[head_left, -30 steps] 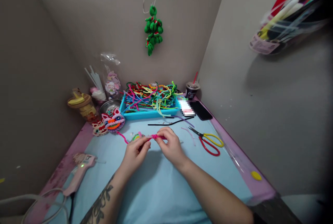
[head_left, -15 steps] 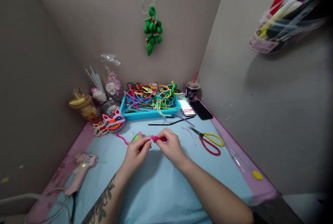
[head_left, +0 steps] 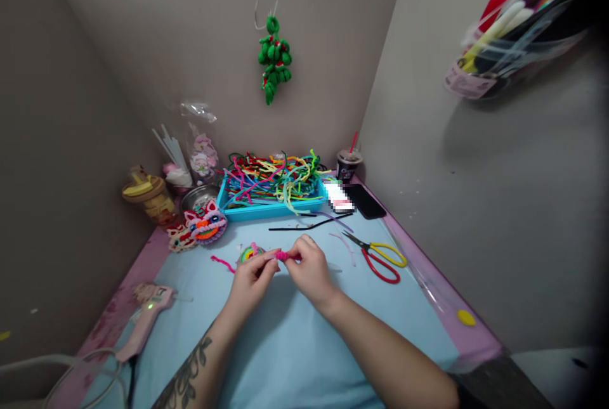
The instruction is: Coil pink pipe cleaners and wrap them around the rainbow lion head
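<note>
Both my hands meet over the middle of the light blue table (head_left: 295, 345). My left hand (head_left: 250, 283) and my right hand (head_left: 310, 269) pinch a short pink pipe cleaner (head_left: 282, 255) between their fingertips. Its coiled pink part shows between the thumbs. A loose pink end (head_left: 221, 262) lies on the table to the left. Just behind my left fingers lies a small round multicoloured coil (head_left: 247, 252).
A blue tray (head_left: 266, 208) of mixed pipe cleaners stands at the back. Red and yellow scissors (head_left: 380, 259) lie to the right, a black phone (head_left: 368, 201) and a cup (head_left: 347, 165) behind them. A pink glue gun (head_left: 143, 320) lies front left. Lion-head crafts (head_left: 204, 225) sit back left.
The hands have stayed together on the pink pipe cleaner, with only small finger shifts. The view has drifted slightly to the right and down.
</note>
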`<state>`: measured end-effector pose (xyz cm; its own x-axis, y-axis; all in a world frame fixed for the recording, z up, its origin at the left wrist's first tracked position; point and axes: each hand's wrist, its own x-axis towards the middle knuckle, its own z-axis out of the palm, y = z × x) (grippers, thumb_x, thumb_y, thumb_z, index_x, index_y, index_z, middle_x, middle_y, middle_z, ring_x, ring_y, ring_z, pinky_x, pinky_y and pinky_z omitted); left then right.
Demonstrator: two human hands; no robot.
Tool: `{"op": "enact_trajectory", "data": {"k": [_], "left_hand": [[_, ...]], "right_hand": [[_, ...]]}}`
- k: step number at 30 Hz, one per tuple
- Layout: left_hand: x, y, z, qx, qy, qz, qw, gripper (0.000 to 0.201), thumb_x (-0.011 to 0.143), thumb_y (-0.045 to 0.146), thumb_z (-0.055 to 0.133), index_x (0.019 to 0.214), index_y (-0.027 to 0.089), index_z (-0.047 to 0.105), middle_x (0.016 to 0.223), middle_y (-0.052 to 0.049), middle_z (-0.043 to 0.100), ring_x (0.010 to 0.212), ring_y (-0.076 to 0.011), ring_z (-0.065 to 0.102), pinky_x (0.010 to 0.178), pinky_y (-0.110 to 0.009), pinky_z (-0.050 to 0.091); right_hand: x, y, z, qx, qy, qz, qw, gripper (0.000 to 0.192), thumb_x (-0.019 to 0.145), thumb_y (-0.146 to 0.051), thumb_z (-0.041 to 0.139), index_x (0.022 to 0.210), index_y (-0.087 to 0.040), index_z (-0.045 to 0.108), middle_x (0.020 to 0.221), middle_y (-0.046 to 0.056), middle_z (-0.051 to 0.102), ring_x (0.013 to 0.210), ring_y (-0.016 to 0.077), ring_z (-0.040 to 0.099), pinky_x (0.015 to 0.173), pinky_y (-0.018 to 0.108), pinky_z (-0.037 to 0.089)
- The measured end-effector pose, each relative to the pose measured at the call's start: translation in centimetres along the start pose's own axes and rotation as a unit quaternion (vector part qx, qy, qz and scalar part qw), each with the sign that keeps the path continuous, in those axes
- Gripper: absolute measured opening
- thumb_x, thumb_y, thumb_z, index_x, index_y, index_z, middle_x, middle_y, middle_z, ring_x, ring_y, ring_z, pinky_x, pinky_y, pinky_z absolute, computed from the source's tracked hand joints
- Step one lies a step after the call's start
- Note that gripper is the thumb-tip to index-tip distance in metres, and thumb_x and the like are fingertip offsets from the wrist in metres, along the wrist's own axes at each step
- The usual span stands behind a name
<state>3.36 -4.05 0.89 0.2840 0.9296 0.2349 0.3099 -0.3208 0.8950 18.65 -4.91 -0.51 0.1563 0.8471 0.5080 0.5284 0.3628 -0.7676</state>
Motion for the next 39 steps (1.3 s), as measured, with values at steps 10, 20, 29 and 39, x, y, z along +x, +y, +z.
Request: {"op": "enact_trajectory", "data": {"k": [10,20,29,39], "left_hand": [[-0.1,-0.7,-0.3,-0.015,0.043,-0.035,0.998,0.041,0.085,0.046,0.051,0.062,0.015,0.063,0.06,-0.002,0.059,0.057,-0.0139,0.051,0.055,-0.025,0.041],[0.5,-1.0,-2.5,-0.015,0.067,0.001,0.998,0.039,0.087,0.049,0.05,0.093,0.015,0.066,0.077,-0.007,0.066,0.067,-0.016,0.057,0.063,-0.029,0.045],[0.2,-1.1,-2.6,-0.051,0.015,0.012,0.999,0.042,0.087,0.052,0.048,0.09,0.014,0.065,0.072,-0.005,0.062,0.065,-0.0151,0.056,0.061,-0.027,0.044],[0.3,-1.8,-3.1,-0.108,0.097,-0.025,0.989,0.042,0.083,0.054,0.053,0.092,0.015,0.063,0.072,-0.005,0.064,0.063,-0.0157,0.058,0.061,-0.028,0.045]], "right_hand": [[-0.5,-0.4,0.2,-0.054,-0.05,-0.097,0.993,0.018,0.073,-0.012,0.059,0.087,-0.02,0.053,0.086,0.005,0.058,0.084,0.0218,0.054,0.075,0.036,0.043],[1.4,1.1,-2.1,0.021,-0.162,-0.087,0.983,0.021,0.09,-0.023,0.045,0.1,-0.02,0.063,0.095,0.007,0.068,0.091,0.0197,0.062,0.081,0.033,0.048],[1.1,0.4,-1.6,0.047,-0.214,-0.063,0.974,0.029,0.09,-0.026,0.046,0.112,-0.02,0.064,0.105,0.008,0.07,0.097,0.0206,0.064,0.086,0.035,0.05],[1.5,0.5,-1.9,0.074,-0.218,-0.012,0.973,0.02,0.083,-0.019,0.057,0.099,-0.021,0.068,0.09,0.004,0.072,0.08,0.0173,0.066,0.072,0.028,0.051]]}}
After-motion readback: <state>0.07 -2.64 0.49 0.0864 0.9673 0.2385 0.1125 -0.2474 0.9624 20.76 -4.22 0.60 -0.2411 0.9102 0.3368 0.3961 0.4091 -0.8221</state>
